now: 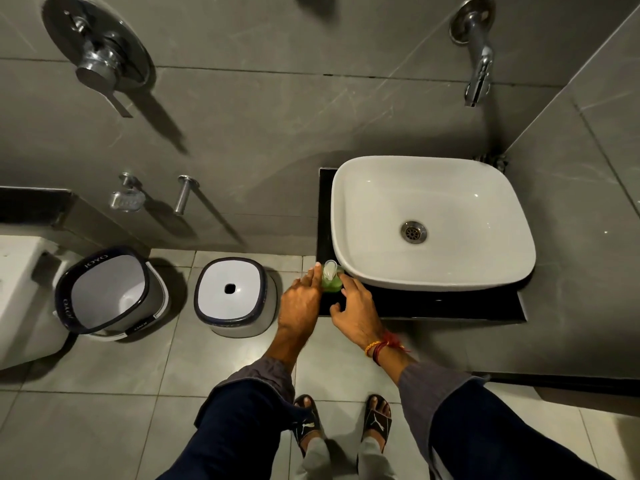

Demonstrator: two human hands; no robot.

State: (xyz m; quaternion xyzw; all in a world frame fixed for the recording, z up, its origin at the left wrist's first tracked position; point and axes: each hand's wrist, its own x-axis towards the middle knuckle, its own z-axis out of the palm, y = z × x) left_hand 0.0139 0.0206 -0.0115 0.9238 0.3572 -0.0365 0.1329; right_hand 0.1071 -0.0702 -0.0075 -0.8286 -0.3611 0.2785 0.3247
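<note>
head view: green pump bottle (pixel 330 281) stood at black counter (pixel 450 304) front-left corner, beside white basin (pixel 338 216). left hand (pixel 300 303), fingers straight, touched its left side; right hand (pixel 355 308), fingers loosely spread, touched its right.

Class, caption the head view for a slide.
Left hand and right hand flank a green bottle beside the white sink.
</note>
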